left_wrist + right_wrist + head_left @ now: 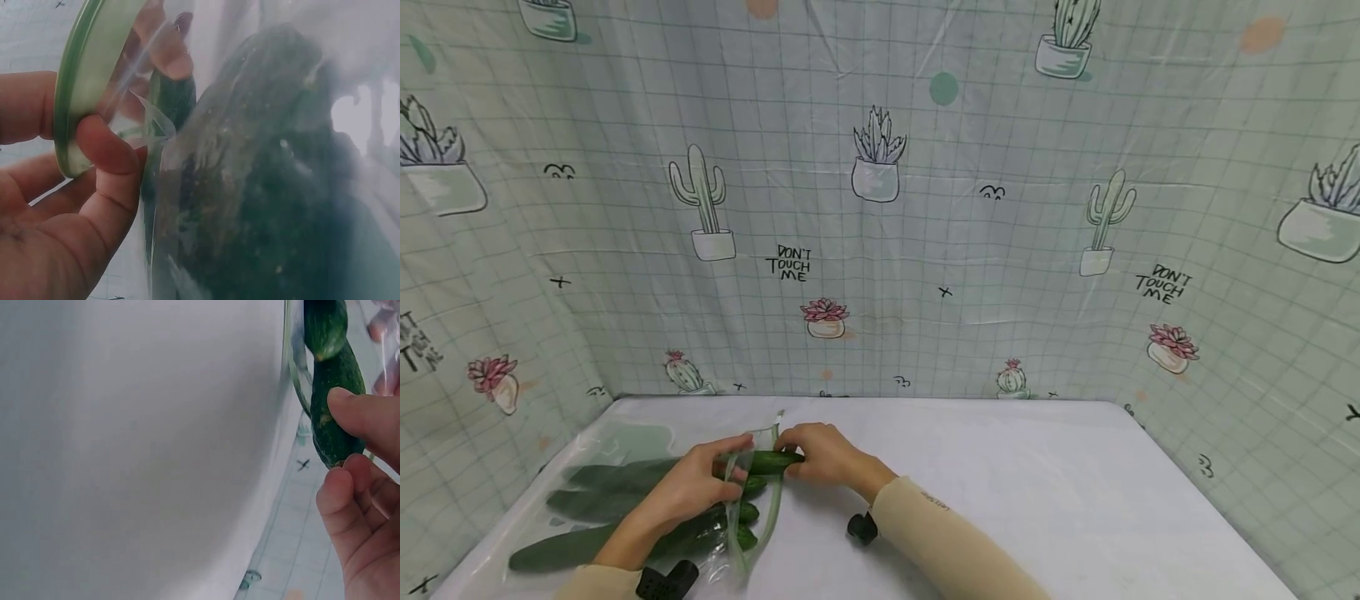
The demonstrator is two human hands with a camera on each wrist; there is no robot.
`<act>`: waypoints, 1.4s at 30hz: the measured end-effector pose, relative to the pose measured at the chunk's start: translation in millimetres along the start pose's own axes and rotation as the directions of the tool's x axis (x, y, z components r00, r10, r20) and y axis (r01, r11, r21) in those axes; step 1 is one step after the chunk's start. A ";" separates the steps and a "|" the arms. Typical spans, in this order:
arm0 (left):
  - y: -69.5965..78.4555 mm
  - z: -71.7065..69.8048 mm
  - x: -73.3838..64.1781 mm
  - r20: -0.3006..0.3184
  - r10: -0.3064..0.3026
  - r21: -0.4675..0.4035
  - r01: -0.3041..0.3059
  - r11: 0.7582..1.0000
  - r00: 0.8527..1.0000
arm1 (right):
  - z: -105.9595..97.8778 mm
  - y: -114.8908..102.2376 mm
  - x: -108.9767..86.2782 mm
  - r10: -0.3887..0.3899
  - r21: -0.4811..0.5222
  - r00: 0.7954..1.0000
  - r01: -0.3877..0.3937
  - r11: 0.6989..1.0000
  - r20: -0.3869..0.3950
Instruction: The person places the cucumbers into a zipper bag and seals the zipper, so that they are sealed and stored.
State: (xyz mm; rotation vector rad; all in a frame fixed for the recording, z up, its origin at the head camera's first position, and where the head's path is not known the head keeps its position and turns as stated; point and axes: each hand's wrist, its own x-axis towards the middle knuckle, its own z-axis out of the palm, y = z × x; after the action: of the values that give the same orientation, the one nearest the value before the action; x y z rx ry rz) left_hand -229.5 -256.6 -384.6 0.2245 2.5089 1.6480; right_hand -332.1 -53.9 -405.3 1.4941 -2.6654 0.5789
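Several dark green cucumbers [748, 512] lie side by side in a clear zip bag [772, 518] with a green strip along its mouth, at the table's left. My left hand [696, 482] holds the bag's mouth; in the left wrist view its thumb and fingers are at the green zip strip [65, 94]. With thumb and fingertips, my right hand [826, 454] grips the end of the farthest cucumber [772, 462], which pokes out at the bag's mouth. The right wrist view shows the thumb on that cucumber [329, 428], beside another cucumber's tip [326, 331].
A white table [1037, 492] extends to the right of the bag. Behind and at both sides hangs a grid-patterned curtain [895, 250] with printed cacti. Black wrist devices [862, 528] sit at both sleeves.
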 end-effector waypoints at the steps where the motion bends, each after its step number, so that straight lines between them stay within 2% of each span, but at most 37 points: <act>1: 0.1 0.1 0.4 -0.001 0.004 0.000 -0.004 1.000 1.000 | 0.9 -1.5 1.5 -0.001 0.007 1.000 0.001 1.000 -0.005; 5: 0.1 0.7 0.6 -0.012 0.002 -0.002 -0.002 1.000 1.000 | 2.0 -6.9 6.6 -0.004 0.018 1.000 0.004 1.000 -0.023; 14: 1.4 1.5 -0.9 -0.031 -0.007 0.005 0.007 1.000 1.000 | 2.5 -15.7 10.7 -0.017 -0.058 0.999 0.014 0.998 -0.043; 19: 1.8 1.5 0.0 -0.027 0.001 0.010 -0.001 1.000 1.000 | 6.0 -14.3 14.4 0.011 0.003 1.000 -0.011 1.000 -0.026; 26: 1.2 2.4 0.6 -0.023 -0.016 0.016 0.016 1.000 1.000 | 11.2 -6.1 18.2 0.011 0.086 0.999 -0.014 0.996 0.044; 35: -0.1 2.7 -0.1 -0.005 -0.005 0.021 0.005 1.000 1.000 | 9.7 -3.7 16.8 0.038 0.063 0.985 -0.049 0.997 0.167; 42: -2.4 1.5 -1.1 0.016 -0.014 0.009 0.014 1.000 1.000 | 15.1 -7.5 19.5 0.064 0.044 0.985 -0.072 0.996 0.158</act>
State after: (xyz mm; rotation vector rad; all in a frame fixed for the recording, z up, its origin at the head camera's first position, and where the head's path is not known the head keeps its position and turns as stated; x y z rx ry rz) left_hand -228.3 -256.4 -387.4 0.2200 2.5011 1.6237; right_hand -334.1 -78.3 -413.0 1.5269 -2.8509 0.5574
